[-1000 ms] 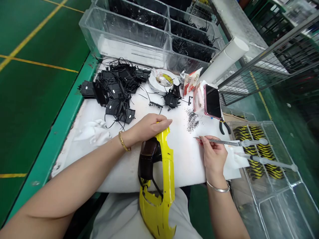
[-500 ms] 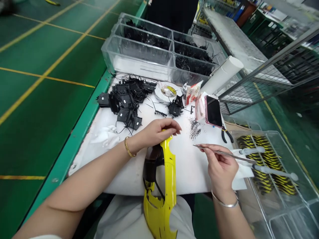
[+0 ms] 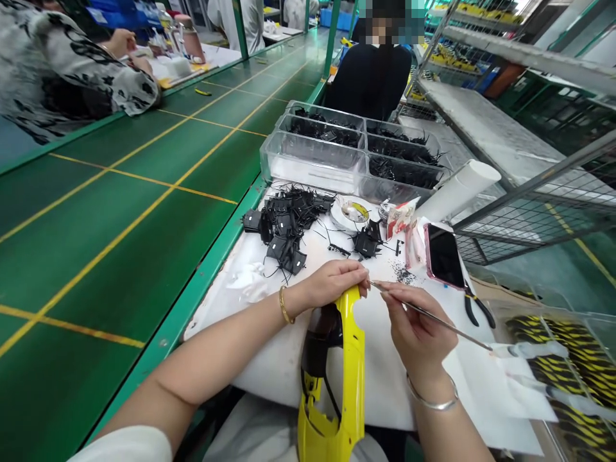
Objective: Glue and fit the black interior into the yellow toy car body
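A yellow toy car body [image 3: 351, 372] stands on edge across the white padded table [image 3: 269, 359], with a dark window piece [image 3: 320, 337] fitted inside it. My left hand [image 3: 332, 282] is closed over the top end of the body. My right hand [image 3: 416, 330] pinches thin metal tweezers [image 3: 433, 317] whose tip meets my left fingertips at that end. A scatter of tiny dark bits [image 3: 403, 274] lies just beyond the tweezers' tip.
A pile of black plastic parts [image 3: 289, 224], a tape roll [image 3: 353, 213], a pink phone [image 3: 443, 256], pliers [image 3: 476, 305] and clear bins of black parts [image 3: 356, 151] sit behind. A green conveyor [image 3: 120, 212] runs left. A clear tray of yellow-black pieces [image 3: 568, 346] is right. Other people work farther off.
The view has tilted up, showing the conveyor and people beyond. My right hand has brought the tweezers' tip left to my left fingertips at the top of the car body.
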The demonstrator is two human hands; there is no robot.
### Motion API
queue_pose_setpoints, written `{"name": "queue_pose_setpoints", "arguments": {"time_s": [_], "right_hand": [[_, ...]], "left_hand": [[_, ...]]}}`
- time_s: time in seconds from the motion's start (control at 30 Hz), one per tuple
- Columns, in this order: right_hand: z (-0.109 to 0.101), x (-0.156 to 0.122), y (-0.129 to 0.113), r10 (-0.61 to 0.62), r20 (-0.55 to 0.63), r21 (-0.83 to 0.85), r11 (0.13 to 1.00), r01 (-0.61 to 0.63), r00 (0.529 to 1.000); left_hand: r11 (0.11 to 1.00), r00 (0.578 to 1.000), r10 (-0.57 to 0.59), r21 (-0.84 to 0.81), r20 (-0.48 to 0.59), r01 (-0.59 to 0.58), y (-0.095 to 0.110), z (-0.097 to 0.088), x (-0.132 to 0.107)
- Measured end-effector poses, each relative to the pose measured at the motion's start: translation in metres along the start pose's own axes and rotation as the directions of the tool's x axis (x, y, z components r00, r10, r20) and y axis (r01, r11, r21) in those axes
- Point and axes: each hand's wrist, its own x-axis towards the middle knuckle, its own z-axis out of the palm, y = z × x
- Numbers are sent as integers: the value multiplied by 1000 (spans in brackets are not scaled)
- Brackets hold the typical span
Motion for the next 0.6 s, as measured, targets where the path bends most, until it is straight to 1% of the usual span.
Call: {"name": "queue_pose_setpoints", "arguments": {"time_s": [0.23,0.33,0.43,0.6], "right_hand": [[4,2,-3,-57,18,-38,998,57,998],[6,0,-3,-62,-5,-37,997,62,998],[8,-3,-3,-26,-44,8,1000,27,999],[12,-8,-1,58,-77,93,994,-50,995]], "left_hand": [[998,998,-60,2,-16,60,4,0,-1],[997,998,-65,-31,-13,65,4,-1,-1],[997,998,-60,-57,-5,60,3,-1,-1],[998,1000,-31,-51,7,31,2,-2,-1]]}}
